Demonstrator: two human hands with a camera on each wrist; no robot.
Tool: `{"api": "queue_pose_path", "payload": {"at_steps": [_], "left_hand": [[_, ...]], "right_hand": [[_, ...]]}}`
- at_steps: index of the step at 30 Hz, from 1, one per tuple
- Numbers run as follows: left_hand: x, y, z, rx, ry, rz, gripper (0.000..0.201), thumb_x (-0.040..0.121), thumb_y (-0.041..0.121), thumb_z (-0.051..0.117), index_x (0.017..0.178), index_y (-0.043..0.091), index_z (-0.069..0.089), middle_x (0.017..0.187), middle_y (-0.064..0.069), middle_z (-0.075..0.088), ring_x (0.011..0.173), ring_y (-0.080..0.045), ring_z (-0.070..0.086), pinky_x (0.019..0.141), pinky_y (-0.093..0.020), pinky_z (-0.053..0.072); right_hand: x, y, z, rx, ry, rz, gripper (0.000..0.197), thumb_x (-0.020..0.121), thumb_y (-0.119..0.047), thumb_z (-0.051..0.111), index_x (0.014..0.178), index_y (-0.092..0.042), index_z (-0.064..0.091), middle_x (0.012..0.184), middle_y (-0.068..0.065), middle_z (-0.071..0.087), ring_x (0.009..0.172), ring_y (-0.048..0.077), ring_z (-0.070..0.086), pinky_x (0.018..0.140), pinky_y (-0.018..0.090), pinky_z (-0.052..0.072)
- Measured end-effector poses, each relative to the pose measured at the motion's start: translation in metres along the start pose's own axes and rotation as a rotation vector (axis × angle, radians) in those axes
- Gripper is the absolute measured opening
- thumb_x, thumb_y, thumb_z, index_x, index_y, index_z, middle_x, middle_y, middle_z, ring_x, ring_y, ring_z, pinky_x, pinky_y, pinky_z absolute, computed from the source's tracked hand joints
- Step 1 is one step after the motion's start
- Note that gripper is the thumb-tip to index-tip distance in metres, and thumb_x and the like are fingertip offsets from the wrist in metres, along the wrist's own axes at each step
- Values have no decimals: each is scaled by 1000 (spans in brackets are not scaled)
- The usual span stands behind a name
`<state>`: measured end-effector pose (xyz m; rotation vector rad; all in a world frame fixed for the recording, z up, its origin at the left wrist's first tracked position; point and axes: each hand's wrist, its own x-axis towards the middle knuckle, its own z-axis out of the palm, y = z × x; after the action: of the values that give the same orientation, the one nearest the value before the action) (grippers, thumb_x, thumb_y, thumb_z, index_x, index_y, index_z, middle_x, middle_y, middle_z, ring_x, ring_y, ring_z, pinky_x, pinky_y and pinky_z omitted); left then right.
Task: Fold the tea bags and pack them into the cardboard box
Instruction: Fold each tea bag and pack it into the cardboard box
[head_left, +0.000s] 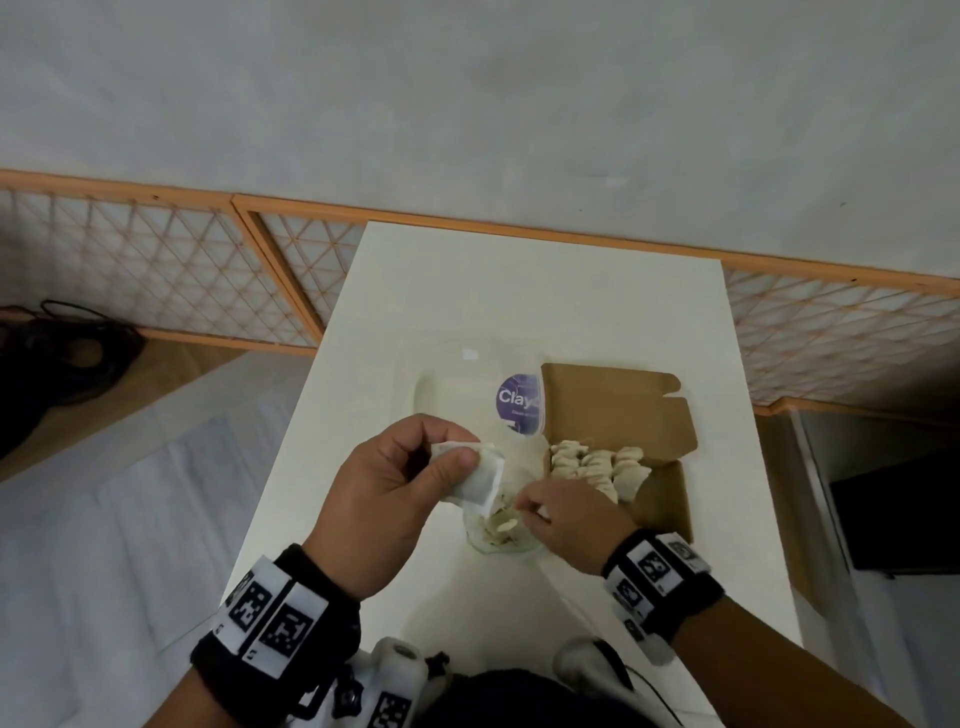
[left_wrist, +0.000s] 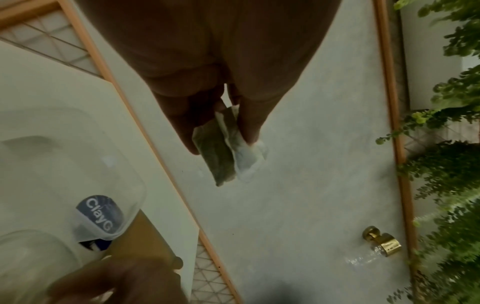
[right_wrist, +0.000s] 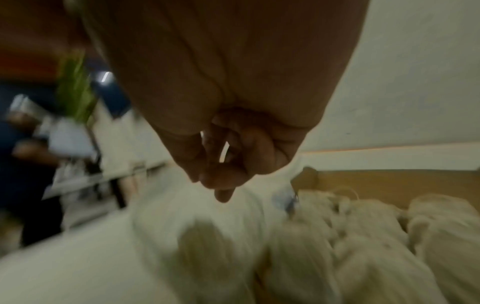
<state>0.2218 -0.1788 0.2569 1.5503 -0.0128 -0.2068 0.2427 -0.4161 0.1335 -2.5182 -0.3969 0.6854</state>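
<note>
A white table (head_left: 519, 291) stands against an orange-framed lattice screen (head_left: 156, 270) below a grey wall (head_left: 467, 93).

purple round label (head_left: 519, 402) reading "Clay", on clear plastic lid (head_left: 457, 384)

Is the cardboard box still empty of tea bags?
No. In the head view the cardboard box already holds rows of folded tea bags, while the left hand pinches another tea bag.

Tea bag (head_left: 475, 475) is thin, matte, crinkly filter paper. Cardboard box (head_left: 621, 410) at 3 o'clock of it is plain brown kraft, dull finish. Clear plastic tub (head_left: 457, 387) at 12 looks glossy, with a shiny purple sticker (head_left: 517, 400). Table (head_left: 519, 280) is smooth white.
</note>
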Motion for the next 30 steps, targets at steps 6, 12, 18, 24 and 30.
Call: {"api": "queue_pose_path", "payload": {"at_steps": [6,12,18,24,30], "left_hand": [[-5,-4,-11,-11,55,-53,5,95,6,68,96,5,73,94,-15,76,85,-26,71,83,-46,59],[0,-4,-18,-8,59,-77,12,97,5,67,93,14,74,94,-16,76,86,-31,71,85,-50,59],[11,1,-17,5,12,-61,9,94,11,69,92,17,75,93,-11,77,85,-24,71,81,-38,59],[22,1,-9,-3,-61,-71,9,95,9,71,91,16,76,91,-9,76,83,-18,70,76,-27,56],[33,6,8,104,-248,-82,10,95,17,72,89,24,77,87,-8,76,78,-17,69,72,-28,55]], "right_hand": [[33,16,51,-312,-132,40,31,102,-30,52,132,-24,56,137,5,50,110,34,65,93,45,56],[32,15,45,-175,-25,32,18,102,-31,53,113,-22,64,119,1,59,102,28,63,86,39,52],[-1,-5,-18,239,135,26,38,108,-36,53,70,-30,50,64,-13,53,62,5,48,61,28,37],[-39,-30,-82,575,260,20,33,107,-34,57,73,-33,61,63,-7,58,61,7,56,62,21,47],[-52,-43,-108,731,268,-15,24,106,-21,60,84,-12,64,67,3,66,55,1,55,59,19,47]]}}
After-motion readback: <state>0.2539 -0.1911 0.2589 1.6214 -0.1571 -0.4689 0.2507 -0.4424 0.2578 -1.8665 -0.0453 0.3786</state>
